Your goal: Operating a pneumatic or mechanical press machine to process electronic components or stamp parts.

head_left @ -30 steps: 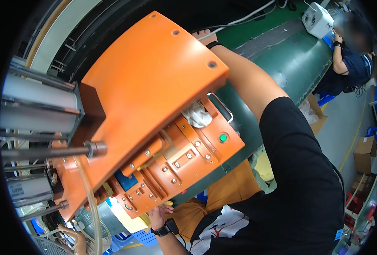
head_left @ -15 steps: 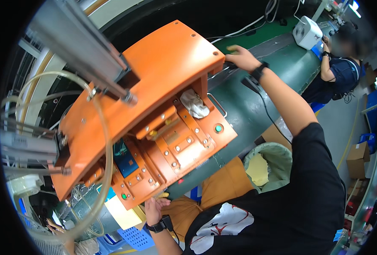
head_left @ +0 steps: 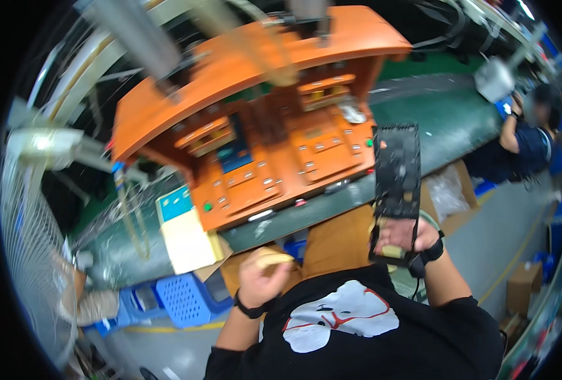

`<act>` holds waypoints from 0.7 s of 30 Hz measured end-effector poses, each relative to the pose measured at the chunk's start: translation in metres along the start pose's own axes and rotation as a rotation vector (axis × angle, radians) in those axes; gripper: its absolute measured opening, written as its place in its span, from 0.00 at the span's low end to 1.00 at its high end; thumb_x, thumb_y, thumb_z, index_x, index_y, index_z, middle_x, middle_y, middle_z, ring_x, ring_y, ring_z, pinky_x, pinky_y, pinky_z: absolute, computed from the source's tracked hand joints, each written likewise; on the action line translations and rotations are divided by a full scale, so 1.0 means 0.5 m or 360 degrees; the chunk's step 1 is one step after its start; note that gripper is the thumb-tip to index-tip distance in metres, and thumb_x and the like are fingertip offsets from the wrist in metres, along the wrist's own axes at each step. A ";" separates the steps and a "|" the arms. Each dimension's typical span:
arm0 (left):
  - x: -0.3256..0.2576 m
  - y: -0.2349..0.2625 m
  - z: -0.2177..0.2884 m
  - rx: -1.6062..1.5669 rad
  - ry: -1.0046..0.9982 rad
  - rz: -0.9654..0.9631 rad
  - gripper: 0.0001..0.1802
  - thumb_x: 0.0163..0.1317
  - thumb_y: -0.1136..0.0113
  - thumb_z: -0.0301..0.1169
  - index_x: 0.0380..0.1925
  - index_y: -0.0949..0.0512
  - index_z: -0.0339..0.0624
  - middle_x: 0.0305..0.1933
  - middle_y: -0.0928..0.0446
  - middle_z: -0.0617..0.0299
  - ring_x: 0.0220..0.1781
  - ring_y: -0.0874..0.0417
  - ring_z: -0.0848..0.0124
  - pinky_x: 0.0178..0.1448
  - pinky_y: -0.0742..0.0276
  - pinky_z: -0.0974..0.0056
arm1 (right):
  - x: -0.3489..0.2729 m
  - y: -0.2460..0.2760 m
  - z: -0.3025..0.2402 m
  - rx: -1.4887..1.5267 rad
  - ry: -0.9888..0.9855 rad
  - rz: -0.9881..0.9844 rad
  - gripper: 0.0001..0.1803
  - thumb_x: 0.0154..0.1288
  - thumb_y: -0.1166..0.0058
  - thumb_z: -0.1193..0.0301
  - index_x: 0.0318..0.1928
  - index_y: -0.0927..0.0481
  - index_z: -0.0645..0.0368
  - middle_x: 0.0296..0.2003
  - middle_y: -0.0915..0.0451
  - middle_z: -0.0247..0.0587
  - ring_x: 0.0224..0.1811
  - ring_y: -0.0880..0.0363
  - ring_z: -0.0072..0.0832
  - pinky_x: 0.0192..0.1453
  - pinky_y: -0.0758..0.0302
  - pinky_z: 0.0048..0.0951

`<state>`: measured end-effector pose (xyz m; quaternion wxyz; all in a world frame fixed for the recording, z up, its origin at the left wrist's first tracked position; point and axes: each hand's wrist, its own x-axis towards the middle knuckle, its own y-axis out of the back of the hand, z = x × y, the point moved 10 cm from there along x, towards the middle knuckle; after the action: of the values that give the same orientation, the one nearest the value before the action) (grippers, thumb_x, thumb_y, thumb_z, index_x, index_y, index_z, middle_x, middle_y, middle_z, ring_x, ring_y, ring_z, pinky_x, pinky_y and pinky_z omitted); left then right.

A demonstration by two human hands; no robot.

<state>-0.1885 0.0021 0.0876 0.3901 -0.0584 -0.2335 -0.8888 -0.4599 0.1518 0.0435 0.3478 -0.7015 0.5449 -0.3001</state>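
since half a second ago the right hand (head_left: 402, 235) has been drawn back from the far edge of the orange machine (head_left: 255, 126) to the front of the body, and a black rectangular frame (head_left: 396, 171) is now held upright in it. the fingers are closed around the lower end of the frame, with the thumb pressed on a yellowish patch at its bottom. a dark band is worn on that wrist.

the left hand (head_left: 263, 273) is kept low, near the chest, curled around a small tan piece (head_left: 273, 258); whether it is pinched or only rested in the palm cannot be told surely, because the picture is blurred there.

beyond the hands, the orange machine is seen with its hood raised over two fixture plates and small green buttons. under it runs a green conveyor belt (head_left: 439, 107). a yellow pad (head_left: 186, 240) lies at the left of the machine, and a blue crate (head_left: 183, 297) stands below. another person (head_left: 534, 136) is seated far to the right.

the frame is gripped only at one end, so it could be tipped or dropped if the grip is loosened. its top edge stands just beside the machine's corner and could be knocked against it. the tan piece could also be let slip.
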 end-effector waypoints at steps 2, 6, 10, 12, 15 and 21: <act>0.011 -0.001 0.099 -0.0029 -0.0402 0.0015 0.19 0.55 0.21 0.31 0.47 0.14 0.41 0.51 0.15 0.51 0.50 0.14 0.53 0.56 0.18 0.55 | 0.079 -0.055 0.083 0.0070 -0.0130 -0.0166 0.57 0.52 0.23 0.69 0.80 0.42 0.62 0.72 0.30 0.56 0.69 0.25 0.53 0.70 0.29 0.54; 0.029 -0.025 0.168 0.0413 -0.0607 -0.0286 0.49 0.46 0.15 0.55 0.66 0.23 0.45 0.72 0.28 0.46 0.76 0.30 0.40 0.75 0.33 0.39 | 0.179 -0.122 0.183 0.0137 -0.0467 -0.0397 0.54 0.56 0.24 0.61 0.79 0.40 0.57 0.69 0.28 0.52 0.69 0.25 0.49 0.70 0.29 0.52; 0.049 -0.006 0.149 0.0657 -0.0570 -0.0214 0.48 0.44 0.14 0.45 0.66 0.25 0.43 0.71 0.26 0.49 0.76 0.29 0.43 0.75 0.31 0.40 | 0.245 -0.137 0.199 0.0233 -0.0546 -0.0425 0.52 0.59 0.27 0.61 0.79 0.40 0.59 0.70 0.29 0.54 0.69 0.25 0.48 0.74 0.30 0.51; 0.065 0.024 0.127 0.0596 -0.0560 -0.0104 0.44 0.39 0.20 0.34 0.62 0.22 0.42 0.69 0.24 0.50 0.76 0.27 0.46 0.77 0.32 0.42 | 0.288 -0.139 0.203 0.0297 -0.0483 -0.0385 0.50 0.61 0.30 0.60 0.79 0.41 0.60 0.69 0.27 0.55 0.71 0.26 0.48 0.78 0.34 0.54; 0.111 0.080 0.084 0.0504 -0.0522 -0.0040 0.45 0.39 0.13 0.35 0.62 0.23 0.43 0.69 0.23 0.48 0.74 0.25 0.46 0.75 0.29 0.47 | 0.340 -0.156 0.191 0.0452 -0.0305 -0.0367 0.44 0.69 0.37 0.57 0.80 0.40 0.54 0.73 0.29 0.58 0.74 0.28 0.52 0.78 0.33 0.55; 0.225 0.193 0.021 0.0604 -0.0278 -0.0109 0.44 0.43 0.18 0.30 0.64 0.25 0.42 0.67 0.23 0.45 0.69 0.23 0.47 0.74 0.27 0.51 | 0.329 -0.123 0.193 -0.0346 -0.0323 -0.0126 0.37 0.81 0.49 0.58 0.83 0.45 0.53 0.69 0.24 0.50 0.67 0.21 0.38 0.70 0.26 0.38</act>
<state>-0.1972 -0.1248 0.1647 0.3418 -0.0527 -0.4315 -0.8332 -0.3113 0.0173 0.0447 0.3109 -0.7827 0.5082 -0.1803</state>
